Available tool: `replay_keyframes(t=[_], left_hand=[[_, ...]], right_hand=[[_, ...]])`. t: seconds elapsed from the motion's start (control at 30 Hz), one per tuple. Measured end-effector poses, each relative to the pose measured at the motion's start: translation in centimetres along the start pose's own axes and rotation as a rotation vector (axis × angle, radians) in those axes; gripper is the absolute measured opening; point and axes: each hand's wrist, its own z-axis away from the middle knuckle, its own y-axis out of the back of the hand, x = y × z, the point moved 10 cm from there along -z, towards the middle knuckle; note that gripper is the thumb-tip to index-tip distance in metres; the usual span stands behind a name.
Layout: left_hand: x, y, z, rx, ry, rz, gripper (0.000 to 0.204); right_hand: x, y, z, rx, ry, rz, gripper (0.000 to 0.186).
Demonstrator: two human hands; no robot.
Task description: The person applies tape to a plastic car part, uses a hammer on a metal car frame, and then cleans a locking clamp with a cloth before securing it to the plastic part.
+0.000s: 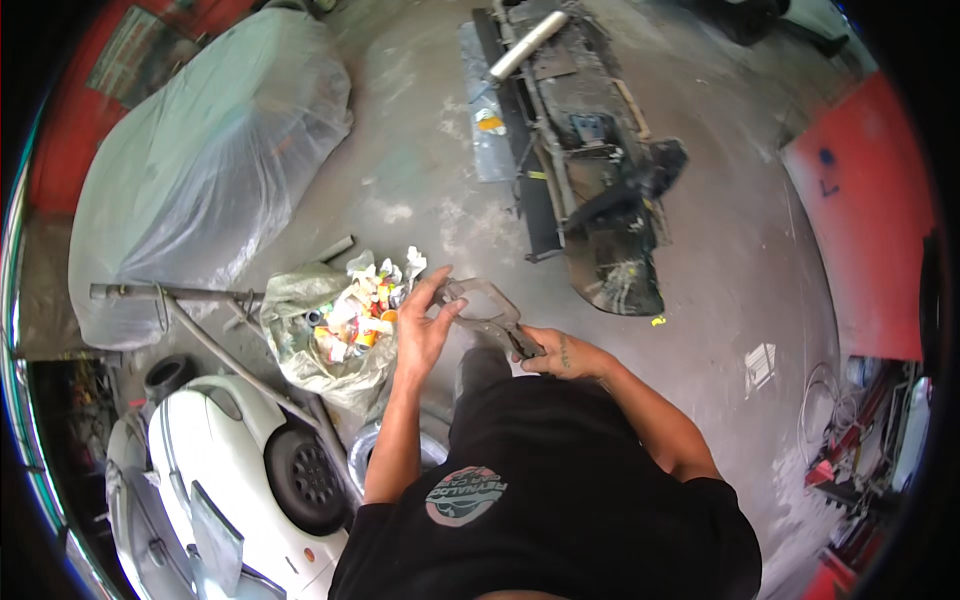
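While it's held, grey frame (492,323), open-centred

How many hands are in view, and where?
2: the left hand holds the left end of the grey looped piece; the right hand grips the dark part at its lower right. No others show.

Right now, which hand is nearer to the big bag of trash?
Left. In this view, the left hand is just right of the bag of trash; the right hand is farther right, well past the left one.
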Motion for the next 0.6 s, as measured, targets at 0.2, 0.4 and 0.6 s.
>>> replay_keyframes(t=[0.2,0.4,0.6], left_hand=[[-4.5,7.3,-8.0,-0.007,-0.072,-0.17,0.061],[-11.5,15.3,-19.0,0.059,0.006,0.038,0.065],[-23.3,18.1,-32.1,-0.114,0.318,0.243,0.035]], right_hand=[[-2.2,1.3,-14.4,-0.101,-0.07,0.065,0.051],[-6.6,4.1,-27.4,0.049,-0.061,-0.187,0.057],[-9.7,11.4,-38.3,0.181,-0.023,-0.687,0.052]])
